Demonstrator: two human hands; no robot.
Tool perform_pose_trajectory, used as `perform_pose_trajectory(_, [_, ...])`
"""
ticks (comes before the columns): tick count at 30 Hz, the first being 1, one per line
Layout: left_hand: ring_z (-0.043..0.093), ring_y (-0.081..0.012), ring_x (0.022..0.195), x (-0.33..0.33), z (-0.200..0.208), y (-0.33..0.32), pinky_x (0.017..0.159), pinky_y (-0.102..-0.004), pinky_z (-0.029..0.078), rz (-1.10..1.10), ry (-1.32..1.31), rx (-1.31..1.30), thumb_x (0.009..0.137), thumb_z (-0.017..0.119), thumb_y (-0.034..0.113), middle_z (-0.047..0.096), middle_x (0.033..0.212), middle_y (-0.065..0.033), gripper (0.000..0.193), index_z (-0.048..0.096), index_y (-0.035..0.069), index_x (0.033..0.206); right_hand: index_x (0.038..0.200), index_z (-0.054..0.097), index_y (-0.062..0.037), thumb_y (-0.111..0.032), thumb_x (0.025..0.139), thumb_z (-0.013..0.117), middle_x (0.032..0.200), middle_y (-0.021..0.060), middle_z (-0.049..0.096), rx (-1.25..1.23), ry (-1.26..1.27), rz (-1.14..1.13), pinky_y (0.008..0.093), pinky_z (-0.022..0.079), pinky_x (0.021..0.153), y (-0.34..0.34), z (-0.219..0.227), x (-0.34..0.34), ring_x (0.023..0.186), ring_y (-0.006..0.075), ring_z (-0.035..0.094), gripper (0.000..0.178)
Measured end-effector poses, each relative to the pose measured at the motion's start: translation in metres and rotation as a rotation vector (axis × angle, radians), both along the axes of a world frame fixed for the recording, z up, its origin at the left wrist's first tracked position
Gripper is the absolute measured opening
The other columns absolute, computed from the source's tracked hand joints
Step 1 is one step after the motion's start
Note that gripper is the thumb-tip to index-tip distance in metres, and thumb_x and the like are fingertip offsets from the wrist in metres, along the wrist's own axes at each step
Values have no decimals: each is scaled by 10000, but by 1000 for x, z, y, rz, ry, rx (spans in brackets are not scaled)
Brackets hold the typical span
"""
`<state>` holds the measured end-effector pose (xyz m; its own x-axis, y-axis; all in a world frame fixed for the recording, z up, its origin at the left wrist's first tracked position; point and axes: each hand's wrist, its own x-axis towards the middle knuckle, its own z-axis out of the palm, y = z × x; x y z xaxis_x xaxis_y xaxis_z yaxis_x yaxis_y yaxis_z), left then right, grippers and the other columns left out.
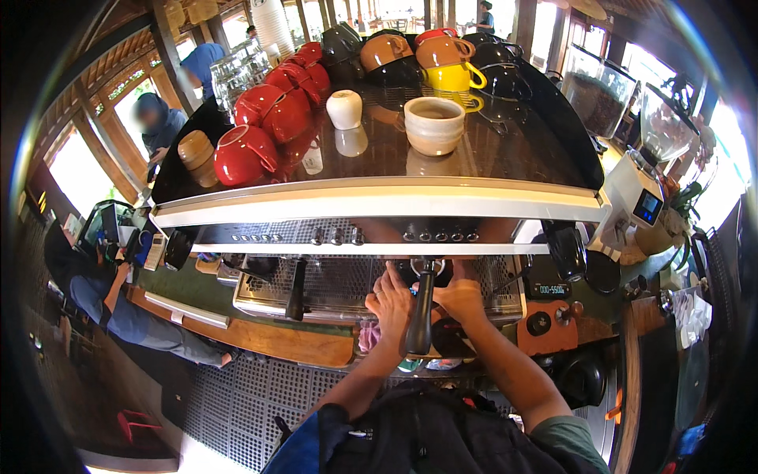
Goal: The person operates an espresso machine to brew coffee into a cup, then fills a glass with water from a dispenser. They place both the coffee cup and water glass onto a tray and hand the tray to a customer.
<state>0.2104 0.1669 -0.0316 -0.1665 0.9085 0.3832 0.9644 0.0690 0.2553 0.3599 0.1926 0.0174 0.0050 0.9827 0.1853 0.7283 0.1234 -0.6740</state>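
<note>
Both my hands reach under the front of an espresso machine [379,201], one on each side of a portafilter [423,308] with a black handle, which sits in the right group head. My left hand [387,304] is left of the handle, its fingers stretched out toward the machine beside a dark shape I cannot make out. To the right of the handle is my right hand [459,299]; its fingertips are hidden under the machine. Another black-handled portafilter [297,291] hangs at the left group, above the metal drip tray [339,304].
Red cups [246,154], a beige cup [434,126] and a yellow cup [454,77] stand on the machine. Right are a grinder [643,193], a small scale [549,290] and a brown tamping mat [546,328]. A person [110,292] stands at the left.
</note>
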Motion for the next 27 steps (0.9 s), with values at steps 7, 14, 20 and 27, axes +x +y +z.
perform_pose_trajectory(7, [560,-355,1304,12,-11,8,1073,-534,401,43,-9,71,1044,554,418,583,1476,-171,817,354,-76,1664,1464,596,-31,-556,776,927,1290,252,741,29,72,-12,536,588,1009,10,-4,-6,1170,498,704,926])
perform_pose_trajectory(14, [543,-387,1317,-13,19,0,1101,-549,397,79,-79,-28,981,695,410,584,1433,-192,876,385,-76,1641,1414,612,-23,-515,734,998,1208,209,756,207,44,-14,509,602,943,11,-15,-7,1063,431,741,923])
perform_pose_trajectory(20, [461,-468,1390,-66,61,-23,1174,-620,336,105,-203,-15,646,952,532,514,1464,-308,1317,338,-75,1641,1386,629,-34,-534,731,1001,1212,175,757,269,66,-13,488,602,943,8,-18,-8,1072,379,746,903])
perform_pose_trajectory(27, [484,-480,1398,-108,42,-20,1162,-668,336,76,-203,92,634,947,469,531,1492,-278,1287,341,-32,1653,1353,639,-65,-417,719,1025,1214,157,756,159,151,-9,451,582,975,7,-9,-10,1101,346,738,822])
